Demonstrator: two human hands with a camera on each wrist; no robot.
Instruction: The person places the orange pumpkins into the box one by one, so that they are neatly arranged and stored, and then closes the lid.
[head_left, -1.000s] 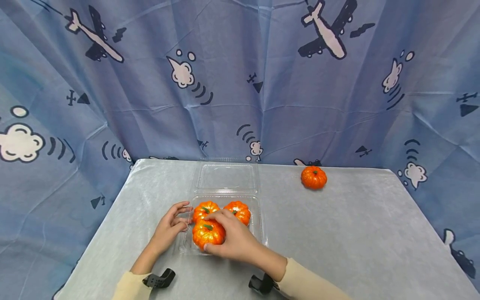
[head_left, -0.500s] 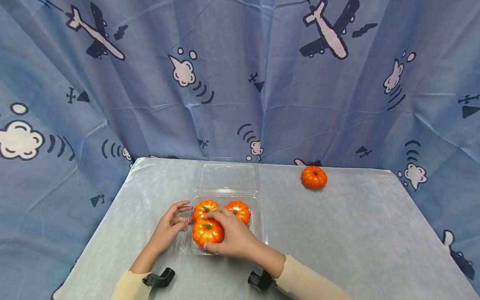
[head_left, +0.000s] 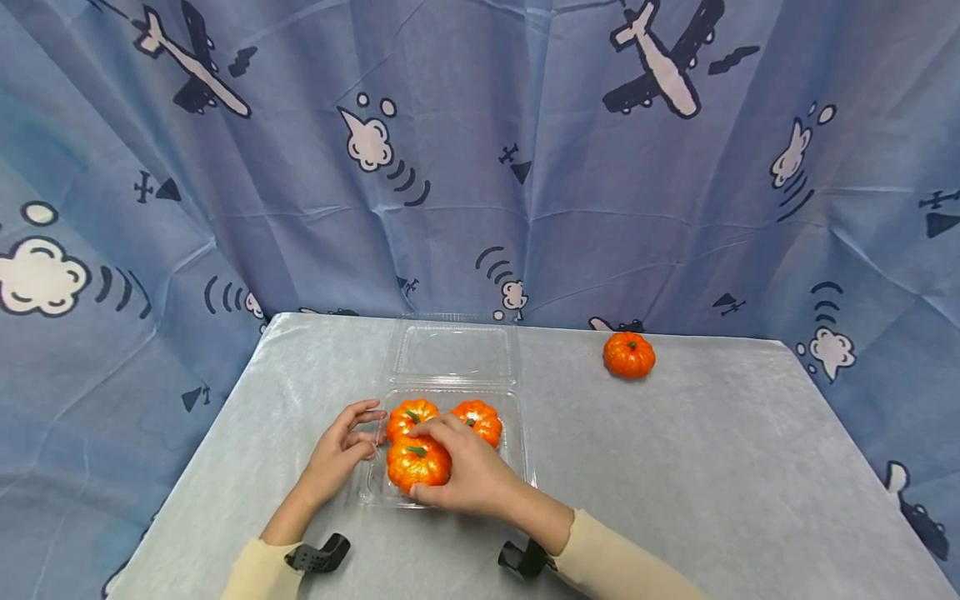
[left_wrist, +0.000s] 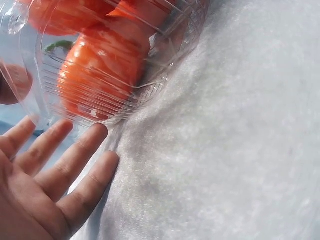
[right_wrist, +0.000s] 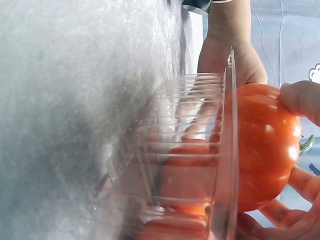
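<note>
My right hand (head_left: 476,471) grips a small shiny orange pumpkin (head_left: 417,467) with a green stem, thumb on the near side and fingers over the far side. That pumpkin (right_wrist: 265,147) stands above the rim of a clear plastic clamshell container (head_left: 517,442) in the right wrist view. Two similar pumpkins sit in the container's back half: one at left (head_left: 408,417), the other at right (head_left: 480,421), partly covered by my right hand. My left hand (head_left: 337,454) is at the container's left wall, fingers extended, fingertips right at the clear plastic in the left wrist view.
The container's clear lid (head_left: 455,354) lies folded back behind its base. Another orange pumpkin (head_left: 628,356) sits at the back right of the grey-white table (head_left: 697,467). A blue curtain (head_left: 450,167) printed with planes hangs behind the table's far edge.
</note>
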